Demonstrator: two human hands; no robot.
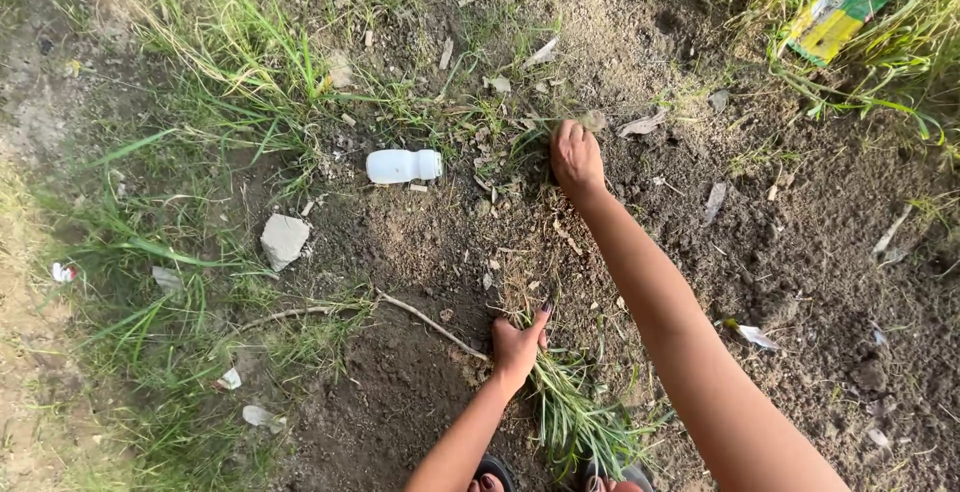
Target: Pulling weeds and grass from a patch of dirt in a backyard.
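Down low, working bare soil (400,252) w/ 2 hands. Risk 1st, as a judgement: blades could snap above the roots if yanked at a slant, since the grip sits high on the stems; dry dirt looks packed there. Could also lose the gathered bunch, as only a thumb-and-palm hold pins it near its cut end. Thin stick (425,320) just left of the left hand might snag the wrist. Sandalled toes right below that hand, so loose clods may land on them.

Right hand (576,157): clenched, knuckles up, fingers curled tight into a low grass tuft (520,147) at the edge of the bare patch; tuft mostly hidden under the fist, so can't tell how much is caught. Arm stretched far fwd.

Left hand (517,345): closed around a bunch of pulled grass (570,417), thumb up, long green blades trailing down & right of it toward the feet.

Nearby: small white plastic bottle (403,166) lying on its side, left of the right hand, apart from it. Grey stone (284,240) further left. Yellow-green wrapper (835,17) well off, up & right, in tall grass.
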